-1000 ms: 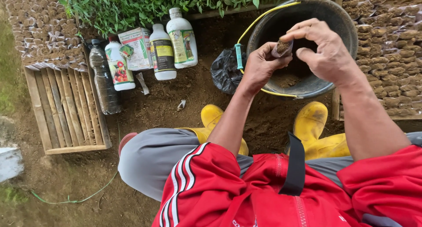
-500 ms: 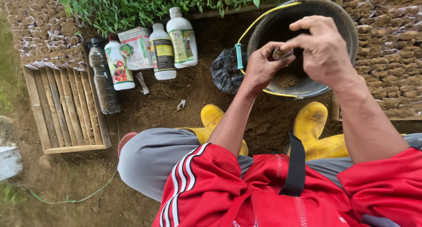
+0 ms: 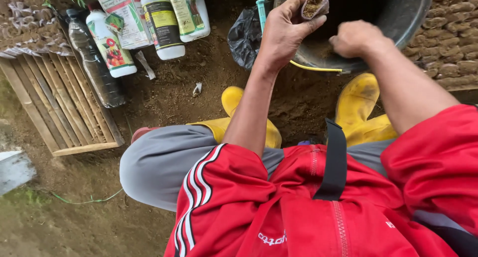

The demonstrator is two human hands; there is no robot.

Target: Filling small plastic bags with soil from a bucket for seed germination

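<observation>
The left hand (image 3: 284, 30) pinches a small soil-filled bag (image 3: 314, 5) over the bucket (image 3: 398, 23); the right hand (image 3: 354, 38) is closed beside it, contents hidden. The bag looks soft, light and crushable, best held round its sides, mouth up.

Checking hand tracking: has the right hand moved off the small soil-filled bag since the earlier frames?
Yes. The right hand has dropped off the small soil-filled bag, lower inside the round black bucket; the left hand holds it alone.
</observation>
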